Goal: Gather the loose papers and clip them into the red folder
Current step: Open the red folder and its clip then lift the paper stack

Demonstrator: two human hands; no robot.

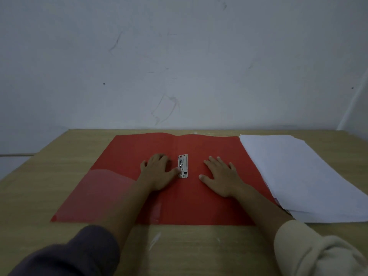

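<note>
Pressing red folder (127, 156) open, left hand (159, 172) seemingly touching clip (183, 166), papers (298, 176) beside

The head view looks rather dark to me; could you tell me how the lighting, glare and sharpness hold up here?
Head view: dim, flat and bluish, with only soft shadows; the red folder shows a pale sheen on its near-left pocket; the metal clip reads clearly between the left hand and right hand; the papers look washed-out; wide-angle bending shows at the edges.

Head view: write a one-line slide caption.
Both hands, left and right, press the open red folder flat beside its clip; papers wait alongside.
</note>
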